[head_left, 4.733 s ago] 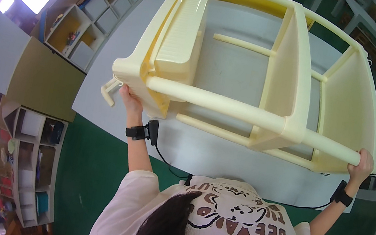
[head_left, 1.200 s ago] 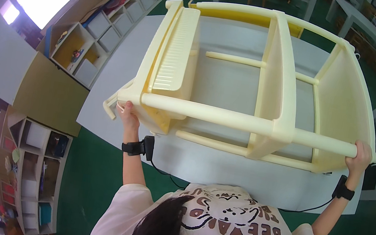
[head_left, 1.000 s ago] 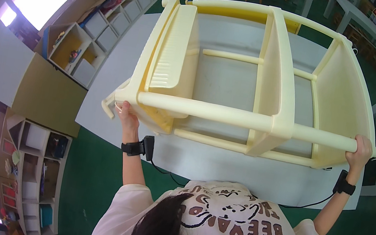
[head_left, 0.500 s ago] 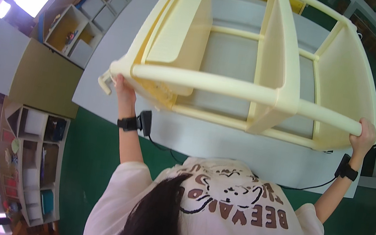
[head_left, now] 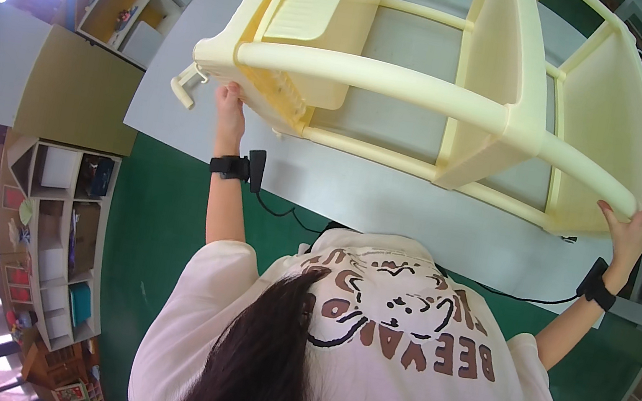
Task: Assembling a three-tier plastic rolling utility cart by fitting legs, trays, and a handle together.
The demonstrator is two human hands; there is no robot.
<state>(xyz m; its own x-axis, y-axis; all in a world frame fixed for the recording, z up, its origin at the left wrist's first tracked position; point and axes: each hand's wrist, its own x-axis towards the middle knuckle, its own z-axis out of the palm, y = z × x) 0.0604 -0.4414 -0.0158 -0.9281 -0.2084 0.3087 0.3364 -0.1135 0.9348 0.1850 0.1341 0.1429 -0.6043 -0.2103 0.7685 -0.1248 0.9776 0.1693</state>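
A pale yellow plastic shelf rack (head_left: pixel 500 86) lies on its side across a light grey table (head_left: pixel 284 169). Its shelves stand upright like dividers, joined by round tubes. At the rack's near left corner, my left hand (head_left: pixel 231 107) has its fingers curled against the lower edge of the end panel. A small cream hook-shaped piece (head_left: pixel 185 86) sticks out beside that corner. My right hand (head_left: pixel 636 226) rests at the near right end of the front tube, thumb and fingers spread apart around the corner. Black bands with small boxes sit on both my wrists.
Black cables run from the wrist boxes towards my body. White cubby shelves (head_left: pixel 63 242) line the left side, below a tan cabinet (head_left: pixel 79 96). More cubbies (head_left: pixel 136 8) stand at the far left by a bright window. The floor (head_left: pixel 146 282) is green.
The rack sits higher in the view and is turned slightly, its right end lower. My right hand has loosened from a wrapped grip to spread fingers. The left stays at its corner.
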